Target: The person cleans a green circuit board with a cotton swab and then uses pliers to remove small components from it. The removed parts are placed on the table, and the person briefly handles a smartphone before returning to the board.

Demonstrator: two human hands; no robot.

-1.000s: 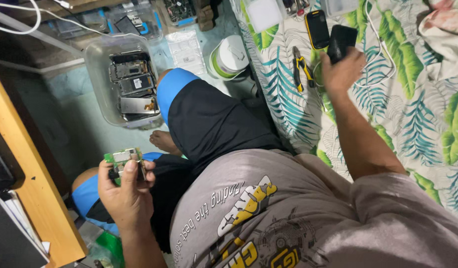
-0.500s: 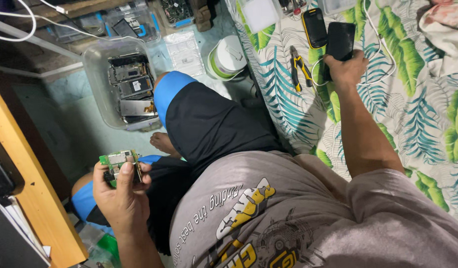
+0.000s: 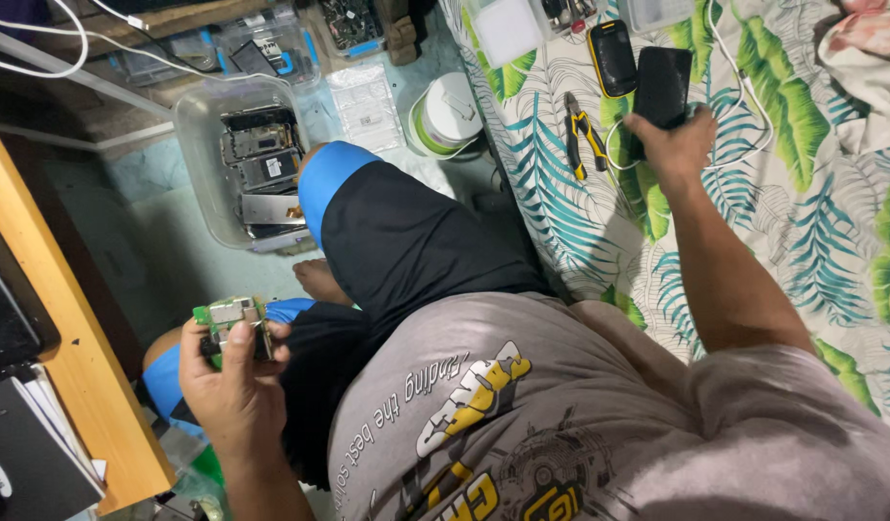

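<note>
Circuit board (image 3: pixel 231 316): one small green board, grasped in the left hand (image 3: pixel 234 381) low beside the knee; fingers hide its lower half.
Black phone (image 3: pixel 663 87): gripped by the right hand (image 3: pixel 672 147) on the leaf-print sheet (image 3: pixel 811 203).
Clear tub (image 3: pixel 234 174): on the floor, stacked phone parts inside, count unclear.
Far edge: yellow-rimmed phone (image 3: pixel 614 58), one pair of pliers (image 3: pixel 579 135), more boxes cut off.

Soft, even indoor light, dim shadowed left side, mostly sharp, wide-angle stretch at edges.
</note>
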